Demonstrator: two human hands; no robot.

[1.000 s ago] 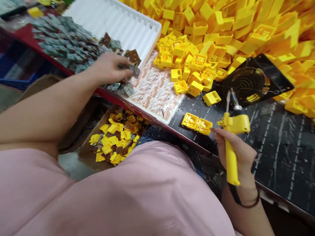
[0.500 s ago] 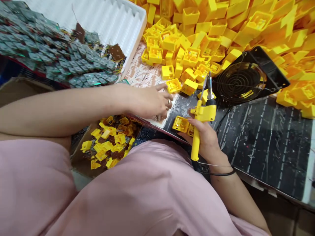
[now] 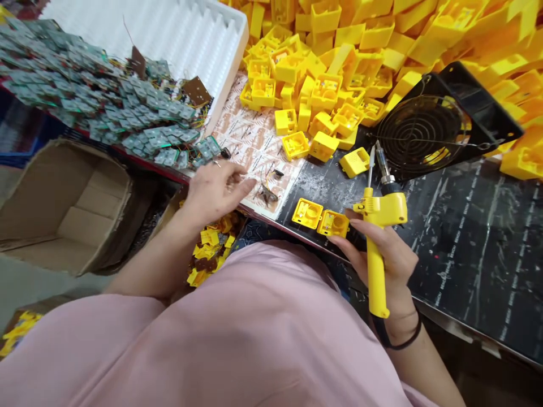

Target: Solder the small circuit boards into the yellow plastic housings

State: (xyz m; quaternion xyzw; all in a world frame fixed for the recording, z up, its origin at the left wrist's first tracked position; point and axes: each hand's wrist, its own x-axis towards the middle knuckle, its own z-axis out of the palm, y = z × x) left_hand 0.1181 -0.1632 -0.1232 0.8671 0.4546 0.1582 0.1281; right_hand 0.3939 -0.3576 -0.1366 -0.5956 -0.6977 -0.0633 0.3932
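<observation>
My right hand (image 3: 388,254) grips a yellow soldering iron (image 3: 379,226), tip pointing up, at the table's front edge. Its fingertips touch two open yellow plastic housings (image 3: 321,217) lying side by side on the black mat. My left hand (image 3: 214,189) hovers over the patterned sheet (image 3: 254,141), fingers loosely spread, near a small wired part (image 3: 268,194) that lies on the sheet. It holds nothing that I can see.
A heap of small green circuit boards (image 3: 93,102) fills the left, a white ridged tray (image 3: 169,34) behind it. A large pile of yellow housings (image 3: 360,51) covers the back. A black fan (image 3: 419,135) stands at right. An open cardboard box (image 3: 55,203) sits below left.
My left hand drew back from the circuit boards, crossed to the patterned sheet and now sits lower left, with a small wired part on the sheet. The soldering iron shifted slightly right.
</observation>
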